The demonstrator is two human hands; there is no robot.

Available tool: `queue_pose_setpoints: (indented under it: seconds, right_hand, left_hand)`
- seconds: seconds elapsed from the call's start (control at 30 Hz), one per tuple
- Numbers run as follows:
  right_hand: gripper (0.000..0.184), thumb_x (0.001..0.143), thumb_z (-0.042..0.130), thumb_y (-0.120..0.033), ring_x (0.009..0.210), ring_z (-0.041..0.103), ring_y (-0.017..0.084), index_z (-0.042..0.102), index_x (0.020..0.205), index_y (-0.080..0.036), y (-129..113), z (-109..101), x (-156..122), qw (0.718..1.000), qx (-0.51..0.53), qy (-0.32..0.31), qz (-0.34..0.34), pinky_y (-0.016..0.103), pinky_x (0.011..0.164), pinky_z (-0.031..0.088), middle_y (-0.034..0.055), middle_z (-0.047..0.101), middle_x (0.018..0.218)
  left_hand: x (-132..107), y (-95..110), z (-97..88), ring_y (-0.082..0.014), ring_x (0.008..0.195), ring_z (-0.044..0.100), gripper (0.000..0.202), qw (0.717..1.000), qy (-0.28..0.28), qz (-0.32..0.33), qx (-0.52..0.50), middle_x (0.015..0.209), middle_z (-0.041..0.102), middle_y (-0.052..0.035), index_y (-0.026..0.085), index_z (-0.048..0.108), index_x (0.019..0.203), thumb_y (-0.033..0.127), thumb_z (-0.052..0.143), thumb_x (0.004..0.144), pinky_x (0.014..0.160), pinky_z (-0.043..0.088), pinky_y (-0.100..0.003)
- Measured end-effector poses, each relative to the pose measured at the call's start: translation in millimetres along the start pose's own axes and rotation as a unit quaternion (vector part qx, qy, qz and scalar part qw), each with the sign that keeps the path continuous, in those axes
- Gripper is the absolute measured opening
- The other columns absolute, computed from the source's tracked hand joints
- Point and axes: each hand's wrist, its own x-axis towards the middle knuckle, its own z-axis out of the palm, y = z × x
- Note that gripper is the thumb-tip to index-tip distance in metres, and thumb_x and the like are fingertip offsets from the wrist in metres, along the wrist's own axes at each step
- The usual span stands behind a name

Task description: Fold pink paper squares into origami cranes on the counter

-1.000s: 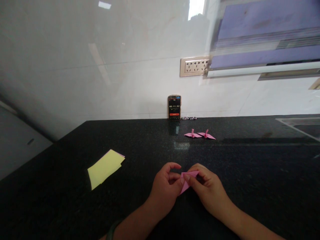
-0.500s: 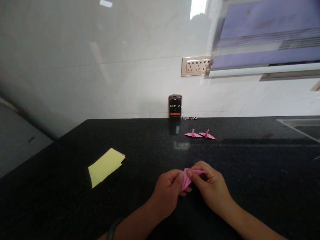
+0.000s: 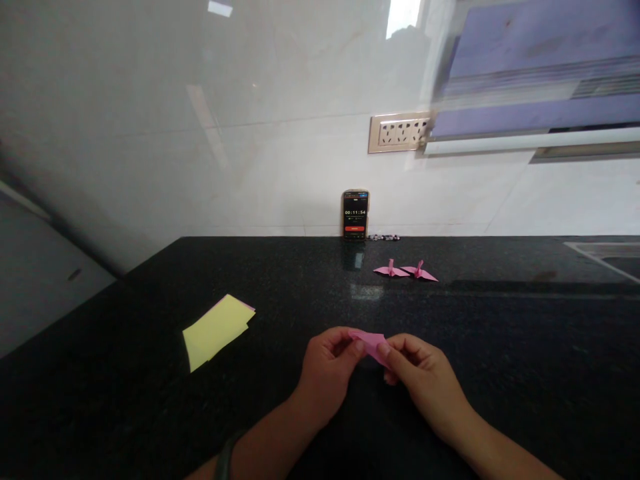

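Observation:
A small folded piece of pink paper [image 3: 371, 343] is held between both hands, just above the dark countertop. My left hand [image 3: 327, 367] pinches its left end between thumb and fingers. On the other side, my right hand [image 3: 425, 377] grips the right corner, thumb on top and fingers curled behind. The fingers cover parts of both ends, so the full folded shape is hidden. Beyond the hands, two pink origami cranes [image 3: 391, 270] [image 3: 419, 272] sit side by side with their wings spread.
Yellow paper sheets [image 3: 217, 333] lie stacked at the left, a pinkish edge showing beneath. A phone [image 3: 355, 215] showing a timer leans on the wall, beside a beaded string [image 3: 384, 238]. A socket panel [image 3: 399, 133] is above. A sink edge [image 3: 600, 260] shows at right.
The pink paper has been turned: its narrow end, earlier in my right hand, now points left into my left hand's pinch. The whole view has shifted slightly.

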Motion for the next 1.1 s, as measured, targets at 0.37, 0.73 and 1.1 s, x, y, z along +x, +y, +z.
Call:
queue_pose_setpoints:
  seconds: [0.37, 0.73, 1.1]
  right_hand:
    - [0.031, 0.073, 0.053, -0.037, 0.036, 0.040, 0.007, 0.051, 0.051, -0.016, -2.8, 11.9, -5.1, 0.999, -0.012, -0.042, 0.025, 0.019, 0.038, 0.030, -0.0041, 0.046, 0.042]
    - [0.031, 0.073, 0.051, -0.038, 0.037, 0.039, 0.007, 0.051, 0.051, -0.016, 0.1, 9.5, -4.5, 0.999, 0.002, -0.043, 0.017, 0.018, 0.039, 0.030, -0.0044, 0.046, 0.042]
    - [0.024, 0.074, 0.051, -0.032, 0.044, 0.041, 0.008, 0.053, 0.056, -0.016, -2.8, 7.4, -5.9, 0.996, -0.016, -0.085, -0.026, 0.019, 0.043, 0.031, -0.0041, 0.044, 0.046]
  left_hand:
    - [-0.2, 4.0, -1.3, -0.0110, 0.056, 0.051, 0.014, 1.000, -0.002, -0.006, 0.004, 0.064, 0.060, -0.0018, 0.013, 0.062, 0.076, 0.023, 0.054, 0.071, 0.054, 0.040, -0.022]
    - [0.0, -0.7, -4.5, -0.0139, 0.064, 0.054, 0.021, 0.997, -0.053, 0.012, 0.055, 0.068, 0.062, -0.0032, 0.013, 0.065, 0.078, 0.031, 0.057, 0.069, 0.059, 0.040, -0.023]
    - [2.1, -3.8, -3.3, -0.0064, 0.047, 0.036, 0.027, 0.997, -0.016, -0.040, -0.064, 0.053, 0.048, 0.0014, 0.011, 0.058, 0.062, 0.037, 0.055, 0.070, 0.046, 0.028, -0.019]
